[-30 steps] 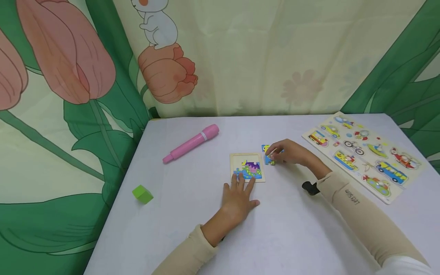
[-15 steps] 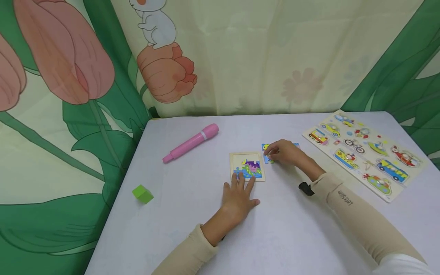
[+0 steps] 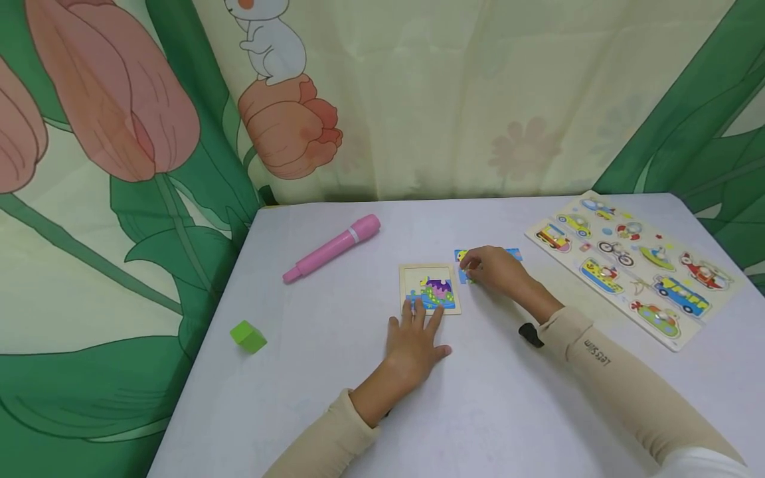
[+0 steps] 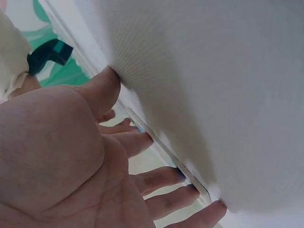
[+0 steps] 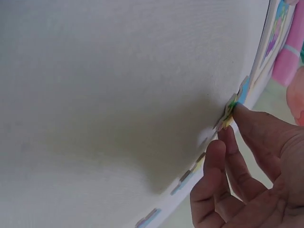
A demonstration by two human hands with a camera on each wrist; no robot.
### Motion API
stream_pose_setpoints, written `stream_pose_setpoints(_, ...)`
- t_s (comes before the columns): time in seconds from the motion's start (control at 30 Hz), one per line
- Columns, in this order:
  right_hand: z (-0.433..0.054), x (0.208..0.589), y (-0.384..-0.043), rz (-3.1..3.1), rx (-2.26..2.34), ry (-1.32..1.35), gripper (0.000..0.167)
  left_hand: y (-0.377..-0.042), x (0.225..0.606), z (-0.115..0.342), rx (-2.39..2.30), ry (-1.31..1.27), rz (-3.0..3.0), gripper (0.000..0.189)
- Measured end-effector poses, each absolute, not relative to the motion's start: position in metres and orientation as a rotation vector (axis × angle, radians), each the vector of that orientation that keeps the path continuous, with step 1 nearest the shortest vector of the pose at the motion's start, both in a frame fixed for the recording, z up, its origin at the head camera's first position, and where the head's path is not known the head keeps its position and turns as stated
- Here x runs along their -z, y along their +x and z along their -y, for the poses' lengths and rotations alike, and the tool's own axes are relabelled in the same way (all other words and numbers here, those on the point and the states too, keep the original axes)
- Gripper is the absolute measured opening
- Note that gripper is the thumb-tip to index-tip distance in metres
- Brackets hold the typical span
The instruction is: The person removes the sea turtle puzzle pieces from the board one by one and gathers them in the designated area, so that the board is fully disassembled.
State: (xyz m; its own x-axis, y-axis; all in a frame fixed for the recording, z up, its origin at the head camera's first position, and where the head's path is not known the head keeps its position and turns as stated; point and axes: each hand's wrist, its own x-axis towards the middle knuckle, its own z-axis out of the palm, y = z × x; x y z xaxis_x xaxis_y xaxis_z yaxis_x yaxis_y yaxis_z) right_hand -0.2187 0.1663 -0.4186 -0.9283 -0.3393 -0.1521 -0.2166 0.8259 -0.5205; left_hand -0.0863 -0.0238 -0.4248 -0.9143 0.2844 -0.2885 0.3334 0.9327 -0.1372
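A small square wooden puzzle tray (image 3: 429, 267) lies mid-table, with several joined pieces (image 3: 440, 290) showing a purple and green picture on blue in its lower right. My left hand (image 3: 412, 352) is spread palm down, its fingertips resting on the near edge of the tray; the left wrist view shows these fingers (image 4: 161, 178) along the tray's side. Just right of the tray, my right hand (image 3: 495, 269) bends over loose pieces. In the right wrist view its thumb and forefinger pinch a yellow-green puzzle piece (image 5: 229, 111), beside a blue piece (image 5: 244, 90).
More loose pieces (image 5: 187, 176) lie by the right hand, including a blue one (image 3: 514, 253) beyond it. A large vehicle puzzle board (image 3: 624, 265) lies at the right. A pink marker-shaped tube (image 3: 335, 249) is at the back left, a green cube (image 3: 248, 337) at the left.
My right hand has shifted slightly left, its fingers staying at the loose pieces, and a blue piece beyond it has come into sight. My left hand has stayed still on the tray.
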Motion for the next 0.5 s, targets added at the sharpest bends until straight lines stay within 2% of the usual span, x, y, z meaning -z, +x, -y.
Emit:
stream_pose_setpoints(0.3,-0.161,0.419,-0.219,-2.81,0.707,-0.462,0.016,-0.085,0.424,0.024,0.292,0.467,-2.826,0.075)
stream_pose_setpoints(0.5,-0.142,0.42,-0.218,-2.66,0.817,-0.724,0.018,-0.085,0.424,0.024,0.316,0.47,-2.837,0.075)
